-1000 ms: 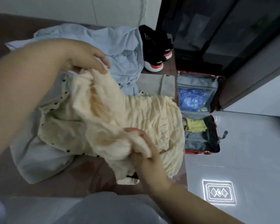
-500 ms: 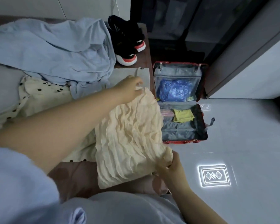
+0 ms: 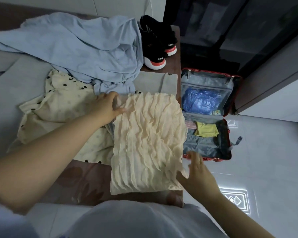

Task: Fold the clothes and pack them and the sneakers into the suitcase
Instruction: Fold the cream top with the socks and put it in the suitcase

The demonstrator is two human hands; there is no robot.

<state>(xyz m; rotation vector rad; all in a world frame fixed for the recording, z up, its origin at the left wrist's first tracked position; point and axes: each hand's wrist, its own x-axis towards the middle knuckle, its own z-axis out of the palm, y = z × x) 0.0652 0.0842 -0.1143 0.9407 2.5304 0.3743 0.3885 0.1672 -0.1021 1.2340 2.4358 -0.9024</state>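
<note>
Hands, left point(image 3: 107, 105) and right point(image 3: 194, 170), lie spread at the crinkled cream garment point(image 3: 148, 143); beyond them, black sneakers point(image 3: 156, 43) sit unpacked, red suitcase point(image 3: 229, 134) mostly empty.

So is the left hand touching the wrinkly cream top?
Touching. In the head view, the left hand lies with its fingertips flat on the upper left edge of the wrinkly cream top, with no gap between them.

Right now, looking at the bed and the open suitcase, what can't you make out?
- Polka-dot cream garment: partly hidden under the crinkled cream top and left hand.
- Blue plastic bag in the red suitcase: contents unreadable behind mesh.
- Right hand: motion-blurred fingers.
</note>
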